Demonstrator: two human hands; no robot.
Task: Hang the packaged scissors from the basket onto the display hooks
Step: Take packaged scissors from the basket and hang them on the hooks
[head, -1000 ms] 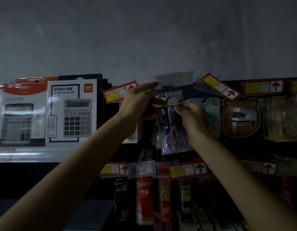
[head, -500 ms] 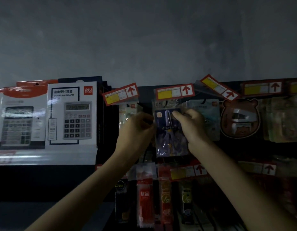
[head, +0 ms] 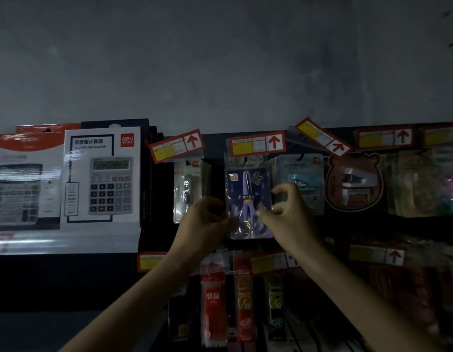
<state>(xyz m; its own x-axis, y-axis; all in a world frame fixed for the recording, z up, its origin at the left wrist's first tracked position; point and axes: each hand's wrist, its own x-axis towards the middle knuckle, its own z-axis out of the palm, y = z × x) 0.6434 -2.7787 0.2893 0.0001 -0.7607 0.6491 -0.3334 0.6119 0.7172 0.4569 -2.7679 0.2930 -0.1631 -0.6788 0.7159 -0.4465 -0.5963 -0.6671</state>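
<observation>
My left hand (head: 205, 221) and right hand (head: 290, 217) pinch the scissors pack (head: 248, 189) by its edges; a tug could unhook it.

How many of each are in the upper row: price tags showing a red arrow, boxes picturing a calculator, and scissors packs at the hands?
Price tags with a red arrow: 4
Boxes picturing a calculator: 2
Scissors pack: 1
Total: 7
</observation>
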